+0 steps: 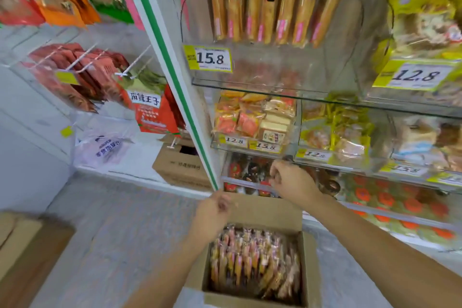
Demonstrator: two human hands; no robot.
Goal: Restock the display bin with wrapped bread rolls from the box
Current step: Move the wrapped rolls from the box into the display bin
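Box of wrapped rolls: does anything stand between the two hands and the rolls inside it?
Nothing visible does. The box is open on top and the wrapped rolls lie uncovered. Its far flap stands upright behind them, near the left hand; the right hand is beyond it at the shelf.

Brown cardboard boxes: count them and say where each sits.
3. An open brown cardboard box of wrapped rolls at bottom centre; a second box on the floor behind the green-edged post; a third box at the bottom-left edge, cut off. Others may be hidden.
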